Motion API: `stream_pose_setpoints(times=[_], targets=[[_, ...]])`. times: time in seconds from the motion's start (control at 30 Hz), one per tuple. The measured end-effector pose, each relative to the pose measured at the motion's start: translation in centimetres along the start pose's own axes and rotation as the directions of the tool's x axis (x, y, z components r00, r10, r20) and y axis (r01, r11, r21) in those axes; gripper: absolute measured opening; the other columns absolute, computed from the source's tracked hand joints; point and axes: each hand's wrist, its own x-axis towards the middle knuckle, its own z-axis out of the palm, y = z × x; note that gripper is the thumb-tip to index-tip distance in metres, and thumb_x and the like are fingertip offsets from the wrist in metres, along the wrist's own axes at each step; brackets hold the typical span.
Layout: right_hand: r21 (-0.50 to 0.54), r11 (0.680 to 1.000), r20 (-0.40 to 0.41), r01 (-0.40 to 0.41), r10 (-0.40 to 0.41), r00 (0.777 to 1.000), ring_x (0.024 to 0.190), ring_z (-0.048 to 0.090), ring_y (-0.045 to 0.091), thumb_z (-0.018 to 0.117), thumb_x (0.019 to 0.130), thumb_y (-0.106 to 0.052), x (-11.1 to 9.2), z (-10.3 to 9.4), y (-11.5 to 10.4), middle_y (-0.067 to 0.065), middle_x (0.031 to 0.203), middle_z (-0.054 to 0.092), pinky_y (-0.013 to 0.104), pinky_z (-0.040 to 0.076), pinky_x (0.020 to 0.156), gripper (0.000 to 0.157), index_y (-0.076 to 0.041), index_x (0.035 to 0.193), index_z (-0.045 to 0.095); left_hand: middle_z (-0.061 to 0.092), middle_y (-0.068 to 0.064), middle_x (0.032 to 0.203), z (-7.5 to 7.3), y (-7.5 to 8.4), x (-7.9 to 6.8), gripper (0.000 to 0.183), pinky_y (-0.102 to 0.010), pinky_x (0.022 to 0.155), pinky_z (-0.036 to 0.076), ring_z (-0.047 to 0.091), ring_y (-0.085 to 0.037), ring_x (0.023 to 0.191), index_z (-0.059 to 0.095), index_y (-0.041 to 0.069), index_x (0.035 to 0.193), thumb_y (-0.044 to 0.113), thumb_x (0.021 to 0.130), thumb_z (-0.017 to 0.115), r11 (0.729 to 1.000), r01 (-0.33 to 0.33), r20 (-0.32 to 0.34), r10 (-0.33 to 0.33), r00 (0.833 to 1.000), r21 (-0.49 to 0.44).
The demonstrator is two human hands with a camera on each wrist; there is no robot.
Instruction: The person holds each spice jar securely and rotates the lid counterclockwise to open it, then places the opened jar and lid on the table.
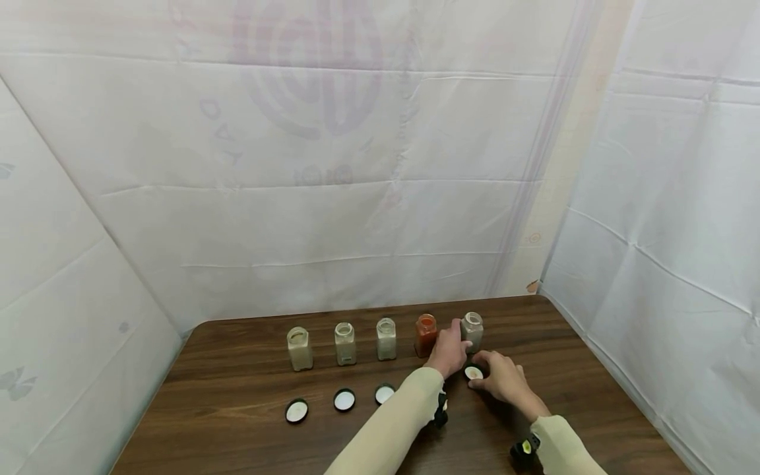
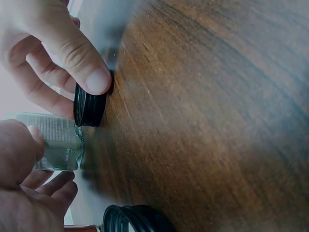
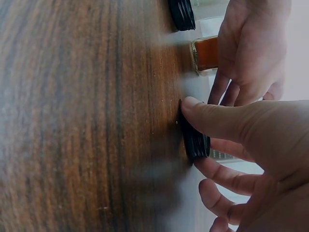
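At the right end of the row, my left hand (image 1: 449, 349) grips an open glass jar (image 1: 473, 330) with greyish contents. In the left wrist view, its thumb and fingers lie on opposite sides of the jar (image 2: 60, 140), which stands upright on the table. Just in front of that jar, my right hand (image 1: 503, 376) pinches the rim of a black lid (image 1: 474, 373). The lid's white inner side faces up. Thumb and fingers hold this lid (image 3: 195, 140) at the tabletop in the right wrist view.
Left of my hands stand an open jar of orange-red contents (image 1: 425, 336) and three pale-filled open jars (image 1: 386, 340). Upturned lids (image 1: 344, 400) lie before them; my left sleeve partly covers that area. White sheeting (image 1: 356, 198) surrounds the brown wooden table (image 1: 225, 396).
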Motion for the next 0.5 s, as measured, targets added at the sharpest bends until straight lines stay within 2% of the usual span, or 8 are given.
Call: stream_pose_setpoints(times=[0.27,0.5], targets=[[0.004,1.0,0.002,0.001,-0.001,1.0,0.105,0.067,0.035,0.092,0.077,-0.021,-0.08,0.08,0.11,0.008,0.113,0.073,0.06,0.045,0.079,0.043,-0.011,0.114,0.073,0.069,-0.016,0.125,0.04,-0.02,-0.01,0.049,-0.039,0.094,0.055,0.068,-0.023,0.111,0.047,0.008,0.144,0.023,0.102,0.067,0.997,0.042,0.029,-0.04,0.999,-0.068],[0.006,1.0,-0.006,0.005,-0.005,1.0,0.105,0.067,0.035,0.092,0.076,-0.022,-0.16,-0.02,-0.02,0.008,0.114,0.073,0.059,0.045,0.078,0.044,-0.012,0.115,0.073,0.067,-0.016,0.129,-0.03,-0.03,-0.12,0.05,-0.039,0.098,0.054,0.067,-0.023,0.115,0.046,0.008,0.145,0.023,0.103,0.065,0.995,0.037,0.027,-0.035,0.999,-0.092]])
